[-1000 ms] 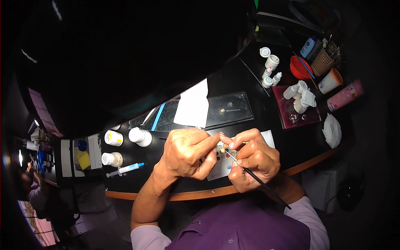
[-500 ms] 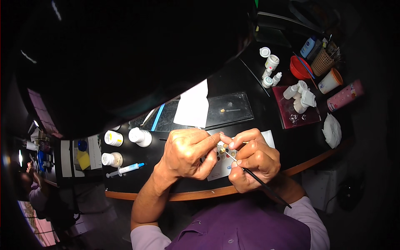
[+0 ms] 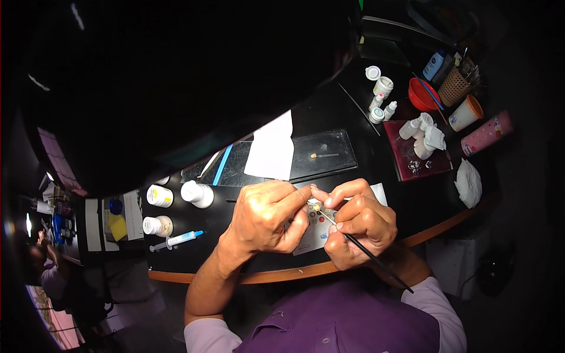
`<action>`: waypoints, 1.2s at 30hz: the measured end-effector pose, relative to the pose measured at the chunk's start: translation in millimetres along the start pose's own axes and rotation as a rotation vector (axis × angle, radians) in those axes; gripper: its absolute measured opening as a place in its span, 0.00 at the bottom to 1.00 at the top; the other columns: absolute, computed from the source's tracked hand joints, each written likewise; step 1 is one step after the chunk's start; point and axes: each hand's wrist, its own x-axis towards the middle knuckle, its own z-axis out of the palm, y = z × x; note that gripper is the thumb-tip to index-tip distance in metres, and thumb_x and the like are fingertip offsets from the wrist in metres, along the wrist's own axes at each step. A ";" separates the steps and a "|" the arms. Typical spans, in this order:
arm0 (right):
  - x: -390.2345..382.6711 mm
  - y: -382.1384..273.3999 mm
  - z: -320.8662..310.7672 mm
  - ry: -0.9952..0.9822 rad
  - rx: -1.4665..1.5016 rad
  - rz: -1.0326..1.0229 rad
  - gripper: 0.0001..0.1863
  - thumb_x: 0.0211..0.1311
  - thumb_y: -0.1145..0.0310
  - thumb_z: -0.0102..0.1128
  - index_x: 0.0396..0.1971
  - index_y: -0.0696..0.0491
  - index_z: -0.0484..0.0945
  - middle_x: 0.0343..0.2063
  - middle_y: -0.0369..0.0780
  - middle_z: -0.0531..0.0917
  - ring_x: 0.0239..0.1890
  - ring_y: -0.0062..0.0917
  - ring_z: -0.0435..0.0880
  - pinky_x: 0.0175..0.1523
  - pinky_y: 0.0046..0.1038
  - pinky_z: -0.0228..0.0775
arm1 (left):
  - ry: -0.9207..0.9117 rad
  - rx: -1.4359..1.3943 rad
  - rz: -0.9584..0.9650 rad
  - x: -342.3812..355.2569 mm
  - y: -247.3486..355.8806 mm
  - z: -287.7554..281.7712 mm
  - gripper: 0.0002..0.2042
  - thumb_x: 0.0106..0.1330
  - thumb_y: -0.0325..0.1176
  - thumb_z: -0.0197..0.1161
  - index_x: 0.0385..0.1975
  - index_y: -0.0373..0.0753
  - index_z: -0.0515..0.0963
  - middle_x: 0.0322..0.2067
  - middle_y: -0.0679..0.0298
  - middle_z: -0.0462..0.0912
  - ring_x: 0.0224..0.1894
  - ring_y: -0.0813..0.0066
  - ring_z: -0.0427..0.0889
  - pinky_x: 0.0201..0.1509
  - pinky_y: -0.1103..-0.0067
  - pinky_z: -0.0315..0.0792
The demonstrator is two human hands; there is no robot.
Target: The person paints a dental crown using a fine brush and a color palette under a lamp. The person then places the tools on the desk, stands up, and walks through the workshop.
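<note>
My right hand is closed round a thin brush-like tool with a black handle and a bright metal front part. Its tip points up and left, at a tiny pale yellowish piece between my two hands. My left hand is closed too, its thumb and forefinger pinched beside that piece; what it grips is mostly hidden. A thin dark rod end shows left of that hand. The fingertips of both hands nearly meet. Below them lies a white card with several coloured dots.
White jars and a syringe stand or lie on the left. Across the middle are a dark glass slab and a white paper. Bottles on a maroon tray, a red bowl and crumpled tissue are right.
The tool in my right hand has shifted slightly, its handle end a little right. The thin dark rod end now shows left of my left hand. Both hands stay nearly in place.
</note>
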 end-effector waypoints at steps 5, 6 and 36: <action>-0.3 -1.2 1.0 0.002 -0.005 0.007 0.10 0.49 0.84 0.64 0.25 0.55 0.72 0.23 0.38 0.77 0.41 0.37 0.86 0.51 0.43 0.89 | -0.007 -0.007 0.001 -0.6 -1.1 0.0 0.13 0.54 0.23 0.67 0.40 0.30 0.86 0.18 0.62 0.78 0.18 0.67 0.80 0.23 0.73 0.74; -0.4 -1.4 1.3 0.003 -0.007 0.015 0.10 0.49 0.84 0.64 0.25 0.55 0.72 0.23 0.38 0.77 0.41 0.37 0.86 0.51 0.43 0.89 | -0.005 -0.009 0.000 -0.9 -1.4 0.3 0.12 0.54 0.23 0.67 0.40 0.30 0.86 0.18 0.62 0.78 0.18 0.67 0.80 0.23 0.73 0.75; 0.7 -3.1 3.4 0.003 -0.024 0.002 0.10 0.49 0.83 0.64 0.23 0.55 0.72 0.23 0.38 0.76 0.39 0.37 0.86 0.51 0.43 0.89 | 0.002 0.000 -0.003 0.2 0.8 -0.8 0.12 0.54 0.23 0.67 0.39 0.32 0.86 0.17 0.64 0.75 0.17 0.68 0.77 0.23 0.73 0.72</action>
